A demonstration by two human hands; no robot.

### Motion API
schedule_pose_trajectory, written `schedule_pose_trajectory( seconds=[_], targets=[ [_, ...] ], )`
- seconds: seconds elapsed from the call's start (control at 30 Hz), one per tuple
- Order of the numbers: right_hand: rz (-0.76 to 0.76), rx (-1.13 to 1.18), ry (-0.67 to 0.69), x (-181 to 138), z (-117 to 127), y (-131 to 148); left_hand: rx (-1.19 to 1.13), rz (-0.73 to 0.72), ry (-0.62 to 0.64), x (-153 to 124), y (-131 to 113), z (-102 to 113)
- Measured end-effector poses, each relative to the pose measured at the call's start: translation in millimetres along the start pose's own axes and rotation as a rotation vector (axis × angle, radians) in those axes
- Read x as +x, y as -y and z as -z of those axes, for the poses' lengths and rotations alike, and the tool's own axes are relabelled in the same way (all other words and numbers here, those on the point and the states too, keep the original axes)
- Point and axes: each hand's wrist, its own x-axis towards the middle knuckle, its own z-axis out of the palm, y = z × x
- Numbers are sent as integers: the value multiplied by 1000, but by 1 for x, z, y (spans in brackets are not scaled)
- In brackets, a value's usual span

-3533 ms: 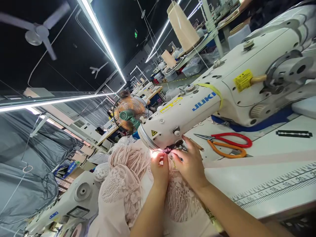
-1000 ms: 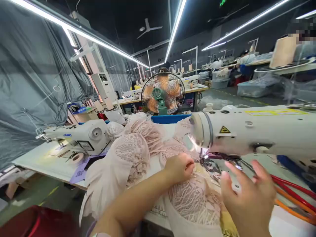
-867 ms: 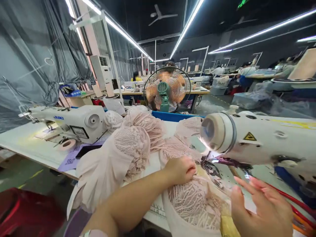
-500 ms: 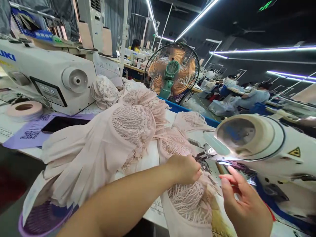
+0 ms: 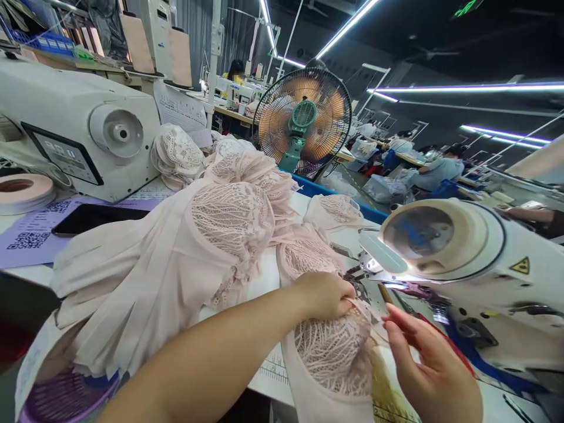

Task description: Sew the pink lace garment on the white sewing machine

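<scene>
Left hand [image 5: 328, 294] is closing on the pale pink lace garment [image 5: 330, 352], thumb and fingers pressed together on a fold just beside the presser foot area [image 5: 359, 288] of the white sewing machine [image 5: 462, 258]. Right hand [image 5: 429, 370] is hovering just right of it, fingers half spread, thumb and forefinger nearly meeting. It could be pinching a thread or the lace edge; too fine to tell.

The lace piece is lying on the white sewing table [image 5: 268, 376], part of it running up under the machine head, the rest draping toward the table's near edge. The machine's lamp is lighting the needle zone.

Progress, as a judgement: the fabric is sitting at the needle and both hands are working at it, so the piece looks mid-seam or at a seam end rather than finished. It has not been pulled clear of the foot. A large heap of similar pink lace pieces [image 5: 211, 235] is piling up to the left, spilling over a purple basket [image 5: 66, 399]; whether these are sewn or waiting, I cannot say.

Further left: a second sewing machine [image 5: 83, 129], a roll of tape [image 5: 22, 191], a dark phone [image 5: 92, 217] on a purple sheet. Behind: a standing fan [image 5: 304, 120], and other workers at far tables.
</scene>
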Motion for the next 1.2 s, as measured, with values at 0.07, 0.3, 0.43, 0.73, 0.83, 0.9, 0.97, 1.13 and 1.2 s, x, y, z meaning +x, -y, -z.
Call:
schedule_pose_trajectory(
  seconds=[0.07, 0.3, 0.43, 0.73, 0.83, 0.9, 0.97, 1.13, 1.2],
  targets=[
    [44, 82, 53, -7, -3, -5, -142, -60, -57, 0, 0, -1],
    [-389, 547, 385, -14, -9, -21, -274, -34, -98, 1, -4, 3],
    [-583, 816, 364, -21, -4, -8, 116, 188, -79, 3, -6, 7],
    [-144, 551, 466, -59, -6, 3, 451, 377, -35, 17, -3, 3],
    [74, 317, 528, -52, -5, -3, 507, 391, 9, 25, -7, 8],
    [84, 277, 515, -44, -5, -10, 539, 381, 61, 29, -10, 12],
    [10, 216, 468, -35, -6, -20, 580, 363, 134, 32, -12, 16],
    [-85, 109, 517, -25, -10, -38, 693, 272, 361, 33, -19, 16],
    [-45, 88, 581, -24, -12, -40, 731, 227, 408, 31, -22, 14]
  ],
)
